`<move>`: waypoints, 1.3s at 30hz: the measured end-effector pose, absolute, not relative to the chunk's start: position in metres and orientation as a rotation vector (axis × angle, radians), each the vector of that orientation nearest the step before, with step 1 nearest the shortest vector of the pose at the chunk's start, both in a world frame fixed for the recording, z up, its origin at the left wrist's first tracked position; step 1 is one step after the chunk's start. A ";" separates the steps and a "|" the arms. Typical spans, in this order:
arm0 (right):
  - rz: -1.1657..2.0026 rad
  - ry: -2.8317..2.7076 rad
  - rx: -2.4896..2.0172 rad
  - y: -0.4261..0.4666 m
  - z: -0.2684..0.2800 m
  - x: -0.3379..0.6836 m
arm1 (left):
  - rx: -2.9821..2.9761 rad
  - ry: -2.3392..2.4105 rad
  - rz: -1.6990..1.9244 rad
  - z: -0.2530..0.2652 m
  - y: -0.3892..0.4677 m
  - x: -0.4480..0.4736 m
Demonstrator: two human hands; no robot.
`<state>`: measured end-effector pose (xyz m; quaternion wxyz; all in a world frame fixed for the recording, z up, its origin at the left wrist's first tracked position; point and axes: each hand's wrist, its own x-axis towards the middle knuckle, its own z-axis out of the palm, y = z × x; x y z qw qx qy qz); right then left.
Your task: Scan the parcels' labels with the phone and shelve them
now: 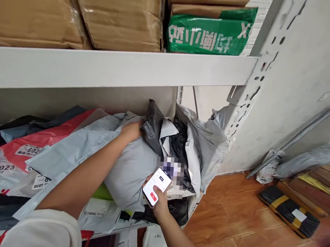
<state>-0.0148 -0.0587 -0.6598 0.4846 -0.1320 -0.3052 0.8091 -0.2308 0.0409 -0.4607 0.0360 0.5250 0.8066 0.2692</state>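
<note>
Grasping a phone (151,187) in the right hand (160,205), slanted lengthwise up rightward. Just left of a dark grey bag (154,127) with the nearer left hand (132,131); cannot tell whether clenched.

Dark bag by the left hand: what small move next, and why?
Perhaps tip the dark bag gently forward with the left hand, which is at its edge; other bags crowd beside it, and the right hand holds the phone.
</note>
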 end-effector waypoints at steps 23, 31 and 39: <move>1.708 -0.955 -0.650 -0.031 -0.686 0.057 | 2.647 2.199 -0.021 -0.574 -0.160 -0.167; 1.597 -0.905 -0.824 -0.020 -0.686 0.047 | 2.349 2.460 0.099 -0.594 -0.041 -0.081; 1.612 -0.867 -0.833 -0.036 -0.697 0.056 | 1.912 3.228 1.552 -0.676 -0.253 -0.180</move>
